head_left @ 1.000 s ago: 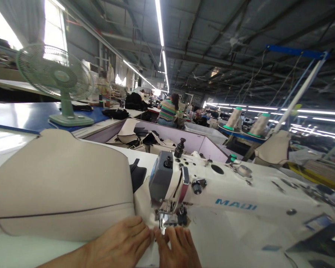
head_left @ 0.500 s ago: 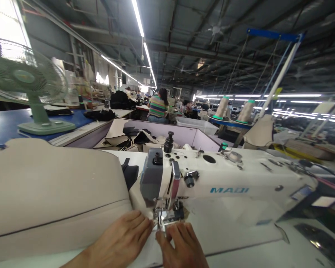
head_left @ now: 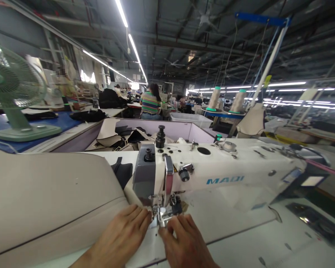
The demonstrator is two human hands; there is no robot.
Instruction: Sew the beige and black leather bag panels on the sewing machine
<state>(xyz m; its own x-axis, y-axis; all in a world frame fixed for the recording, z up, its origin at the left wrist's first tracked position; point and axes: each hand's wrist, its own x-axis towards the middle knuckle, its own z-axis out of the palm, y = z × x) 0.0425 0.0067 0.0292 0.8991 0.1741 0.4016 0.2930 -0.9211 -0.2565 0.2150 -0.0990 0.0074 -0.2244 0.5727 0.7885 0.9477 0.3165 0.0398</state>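
Note:
A white sewing machine lettered MADI stands before me, its metal presser foot low at the needle end. Left of it lies a large beige panel, leather-like, with a dark seam running across it. My left hand is closed at the panel's edge just left of the presser foot, the fingers pressed together on the material. On the foot's near right side, my right hand has its thumb and fingers curled into a pinch. Whatever lies between those fingertips is hidden.
Behind the machine, a lilac-walled bin holds beige and black pieces. A green fan stands on a blue table at left. Thread cones sit on a stand at back right. A person in a striped top is farther back.
My view has turned slightly right, so the fan, bin and machine appear farther left. Both hands stay beside the presser foot, the right one a little closer in.

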